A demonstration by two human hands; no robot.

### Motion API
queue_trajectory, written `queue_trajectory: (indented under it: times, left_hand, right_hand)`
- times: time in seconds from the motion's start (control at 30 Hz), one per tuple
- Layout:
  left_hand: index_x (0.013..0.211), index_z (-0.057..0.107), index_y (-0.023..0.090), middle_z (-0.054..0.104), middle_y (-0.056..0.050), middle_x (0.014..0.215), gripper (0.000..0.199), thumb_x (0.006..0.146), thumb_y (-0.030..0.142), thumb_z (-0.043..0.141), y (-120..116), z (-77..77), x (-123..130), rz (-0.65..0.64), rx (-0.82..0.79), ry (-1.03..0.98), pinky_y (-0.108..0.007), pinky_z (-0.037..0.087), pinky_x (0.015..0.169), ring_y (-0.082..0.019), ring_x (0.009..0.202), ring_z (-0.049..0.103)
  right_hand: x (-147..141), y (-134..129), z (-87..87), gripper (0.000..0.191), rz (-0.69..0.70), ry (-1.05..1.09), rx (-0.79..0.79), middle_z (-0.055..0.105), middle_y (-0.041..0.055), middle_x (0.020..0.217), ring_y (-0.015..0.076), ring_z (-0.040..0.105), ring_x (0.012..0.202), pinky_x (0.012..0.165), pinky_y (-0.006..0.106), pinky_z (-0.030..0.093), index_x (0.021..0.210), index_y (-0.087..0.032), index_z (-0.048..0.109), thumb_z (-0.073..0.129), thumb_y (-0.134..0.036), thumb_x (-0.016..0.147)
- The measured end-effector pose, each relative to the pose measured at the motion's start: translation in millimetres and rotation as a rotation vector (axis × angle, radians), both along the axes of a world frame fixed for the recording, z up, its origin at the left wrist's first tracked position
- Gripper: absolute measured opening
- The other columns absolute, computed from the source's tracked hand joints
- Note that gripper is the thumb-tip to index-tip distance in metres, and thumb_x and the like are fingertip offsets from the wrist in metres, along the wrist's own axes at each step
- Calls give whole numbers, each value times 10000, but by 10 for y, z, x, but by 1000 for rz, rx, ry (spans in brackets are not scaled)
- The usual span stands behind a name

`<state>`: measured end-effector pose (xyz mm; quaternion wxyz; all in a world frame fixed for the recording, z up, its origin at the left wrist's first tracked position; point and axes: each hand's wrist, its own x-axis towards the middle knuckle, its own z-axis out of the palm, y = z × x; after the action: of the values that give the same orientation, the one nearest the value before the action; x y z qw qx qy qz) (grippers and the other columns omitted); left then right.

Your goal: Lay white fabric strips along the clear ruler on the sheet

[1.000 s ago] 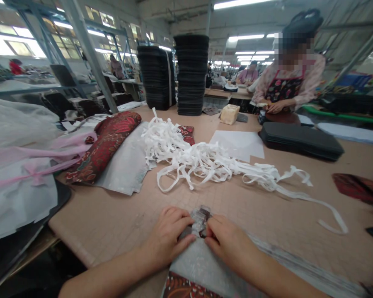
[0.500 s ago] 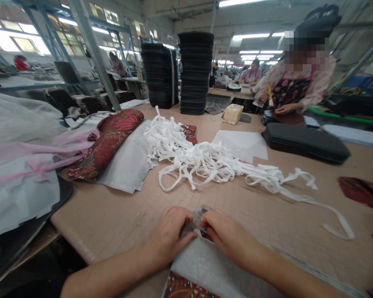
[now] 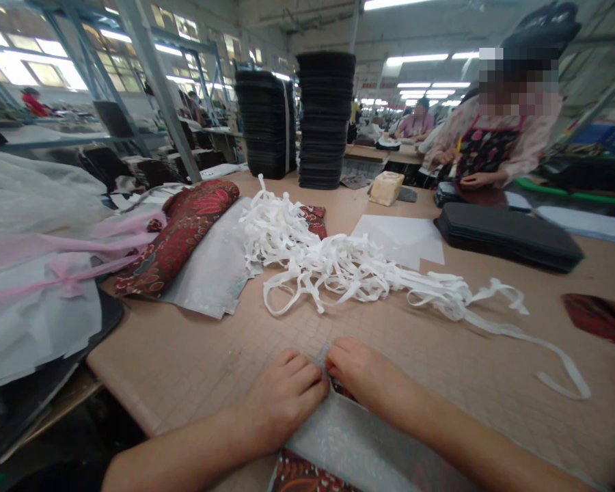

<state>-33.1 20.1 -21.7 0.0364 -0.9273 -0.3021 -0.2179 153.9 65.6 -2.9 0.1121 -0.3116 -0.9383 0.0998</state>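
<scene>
A piece of patterned fabric lies at the front of the table, its pale grey backing up and a red-brown printed part showing at the bottom. At its far end my left hand is closed, fingers curled over the folded edge. Right beside it, my right hand pinches the same end, fingertips bent down. A small grey flap sticks out between the hands; what lies under the fingers is hidden. Beyond them is a tangled heap of white fabric strips.
A folded red patterned cloth rests at left, near plastic sheeting. Two tall stacks of black pieces stand at the back. At right are a dark stack of pads, white paper and a co-worker across the table.
My left hand has rolled over, its fingers now curled down on the fabric end with the thumb hidden. Both hands have come closer together, covering more of the grey flap.
</scene>
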Motion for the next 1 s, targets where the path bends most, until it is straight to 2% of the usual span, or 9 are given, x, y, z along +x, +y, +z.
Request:
queue_trajectory:
  times: [0.13,0.3,0.43,0.53,0.67,0.77,0.83,0.93,1.0]
  left_hand:
    - [1046,541,119,562,-54,843,228,922,153,352,-11,75,18,-14,-5,56,-353,360,729,-185,768,479]
    - [1052,541,132,563,-56,851,220,918,170,371,-8,82,31,7,-54,97,-352,365,717,-194,766,475]
    - [1060,540,129,576,-72,966,234,927,166,352,-10,99,30,17,-64,100,-377,348,798,-204,847,479]
    - [1057,546,126,570,-80,1105,267,944,178,309,-9,118,34,-8,-10,87,-388,303,887,-213,960,470]
    - [1063,562,144,621,-52,1067,325,949,150,258,-6,146,16,-53,107,61,-359,280,912,-195,973,491]
    - [1054,575,169,639,-40,1024,319,925,140,284,92,196,-3,-143,183,83,-336,293,881,-188,926,519]
    - [961,598,203,645,-16,925,261,913,190,342,213,244,38,-209,200,88,-327,298,847,-184,836,527]
    - [756,579,225,593,18,711,261,906,217,366,349,329,259,-273,161,55,-310,321,730,-167,655,489]
    - [735,563,221,573,17,692,267,903,188,358,355,377,514,-312,80,76,-300,333,676,-163,625,472]
  right_hand:
    - [-64,1,43,200,-24,-105,59,576,27,744,163,535,689,617,260,428,749,-155,545,440,12,780]
    - [-85,16,79,170,-100,-89,55,572,30,754,159,539,679,602,256,433,792,-149,531,458,3,771]
    - [62,-169,28,137,-153,-13,62,565,35,818,170,528,737,644,279,450,803,-159,532,485,-30,791]
    - [309,-461,-27,155,-95,28,148,588,56,894,200,527,810,707,330,463,924,-154,567,481,-76,822]
    - [759,-884,-3,320,-80,12,292,610,132,990,241,537,877,760,377,474,1126,-70,531,413,-85,829]
    - [1125,-1152,76,322,-220,-23,316,627,127,979,230,555,867,763,363,487,1101,-77,554,363,-62,841]
    - [1381,-1314,111,345,-350,-66,323,634,110,975,216,564,866,765,354,493,1089,-99,561,328,-27,845]
    - [1760,-1543,101,374,-535,-117,359,641,97,949,207,576,872,773,356,497,1064,-125,571,291,-5,847]
    - [1980,-1671,52,367,-611,-126,411,642,100,928,211,583,865,765,361,501,1034,-135,582,282,-20,856]
